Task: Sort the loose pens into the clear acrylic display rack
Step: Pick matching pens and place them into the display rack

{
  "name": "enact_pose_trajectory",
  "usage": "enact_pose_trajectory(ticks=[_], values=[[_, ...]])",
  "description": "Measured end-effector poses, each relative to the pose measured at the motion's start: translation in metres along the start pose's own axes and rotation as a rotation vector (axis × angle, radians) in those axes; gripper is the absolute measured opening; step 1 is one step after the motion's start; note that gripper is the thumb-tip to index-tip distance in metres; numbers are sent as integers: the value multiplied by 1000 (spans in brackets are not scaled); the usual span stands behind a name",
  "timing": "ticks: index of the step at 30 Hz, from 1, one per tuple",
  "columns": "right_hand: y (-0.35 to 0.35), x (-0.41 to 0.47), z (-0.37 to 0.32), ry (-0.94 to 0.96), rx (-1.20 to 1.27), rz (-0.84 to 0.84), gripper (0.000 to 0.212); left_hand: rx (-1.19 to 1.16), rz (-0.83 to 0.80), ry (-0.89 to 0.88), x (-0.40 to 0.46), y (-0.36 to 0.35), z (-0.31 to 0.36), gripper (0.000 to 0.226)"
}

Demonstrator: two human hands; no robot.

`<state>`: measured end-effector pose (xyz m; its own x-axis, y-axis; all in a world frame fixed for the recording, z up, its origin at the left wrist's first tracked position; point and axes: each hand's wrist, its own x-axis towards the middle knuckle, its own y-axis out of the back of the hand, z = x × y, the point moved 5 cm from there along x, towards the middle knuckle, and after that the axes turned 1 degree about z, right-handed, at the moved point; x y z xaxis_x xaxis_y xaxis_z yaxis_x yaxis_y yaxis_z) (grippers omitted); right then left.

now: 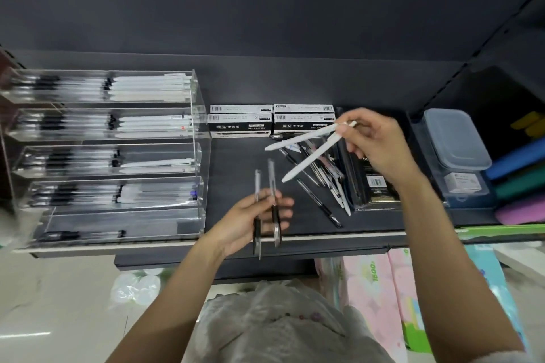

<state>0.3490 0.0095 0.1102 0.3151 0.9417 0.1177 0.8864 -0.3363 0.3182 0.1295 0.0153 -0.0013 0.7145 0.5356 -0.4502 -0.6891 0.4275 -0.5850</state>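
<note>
1. The left hand point(250, 221) gripped two clear black-grip pens point(272, 200)
2. The right hand point(380, 147) pinched two white pens point(306, 153) above the loose pen pile point(321, 180)
3. The clear acrylic tiered rack point(112, 156) stood left on the dark shelf point(236, 156)

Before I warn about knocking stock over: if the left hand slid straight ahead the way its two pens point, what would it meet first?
Probably the gel ink pen boxes at the shelf back. The left hand holds two clear pens pointing up the bare dark shelf; the path looks free until then, though depth is uncertain.
</note>
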Motion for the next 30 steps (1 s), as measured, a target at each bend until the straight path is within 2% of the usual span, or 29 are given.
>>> enact_pose_trajectory(ticks=[2,5,9,11,17,20,25,28,30], values=[[-7,-14,5,5,113,202,6,-124,91,-114,4,0,11,22],[-36,-38,18,-31,284,405,4,-282,170,-240,12,-5,24,25],[-72,-57,24,-65,434,539,9,-302,236,-323,18,-9,31,16],[-84,-63,24,-72,471,558,10,-281,247,-344,18,-10,33,20],[-108,-76,22,-50,424,417,5,-262,289,-383,14,-7,38,17],[-116,-83,24,-99,381,361,4,-212,307,-371,12,-4,39,31],[-124,-94,27,-181,243,206,4,-95,328,-387,6,-4,40,25],[-112,-86,28,-169,63,103,14,-33,322,-351,3,-2,42,23],[-96,-68,20,-61,-66,58,31,93,277,-270,0,-1,39,24]])
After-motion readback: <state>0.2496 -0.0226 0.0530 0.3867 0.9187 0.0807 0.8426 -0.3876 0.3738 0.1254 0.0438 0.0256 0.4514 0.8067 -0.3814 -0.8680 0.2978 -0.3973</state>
